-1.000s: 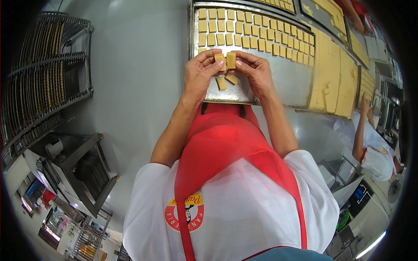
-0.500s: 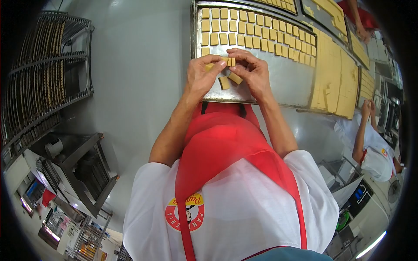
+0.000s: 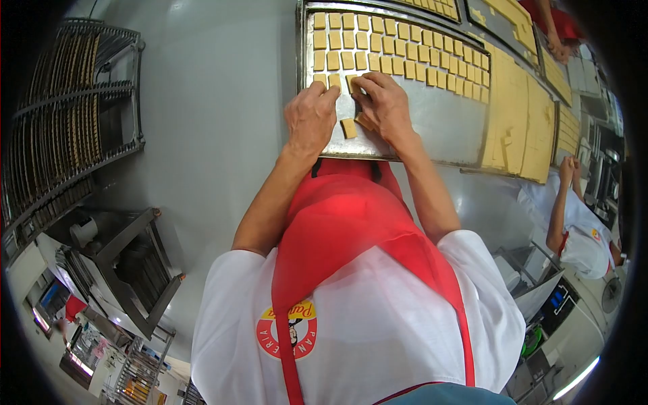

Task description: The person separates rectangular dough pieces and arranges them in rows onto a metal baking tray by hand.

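Note:
On the metal baking tray [image 3: 432, 128] lie rows of small rectangular pale-yellow dough pieces [image 3: 361, 42]. My left hand [image 3: 310, 116] is closed at the near row, its fingertips on a dough piece [image 3: 334, 80] set down beside the row's first piece [image 3: 320, 79]. Just to the right, my right hand [image 3: 386, 106] pinches another dough piece [image 3: 352, 84] at its left edge, low over the tray. Two loose pieces lie below the hands: one [image 3: 348, 128] in full view, the other [image 3: 364, 121] partly hidden under my right hand.
Right of the tray lies a large sheet of yellow dough [image 3: 516, 115] with cut lines. More trays stand beyond it. Co-workers' hands show at the far right [image 3: 570, 165] and top right [image 3: 559, 48]. A rack of trays [image 3: 74, 101] stands at left.
My hands have moved apart from a shared hold on several dough pieces. The left has brought one to the near row; the right has carried another up beside it.

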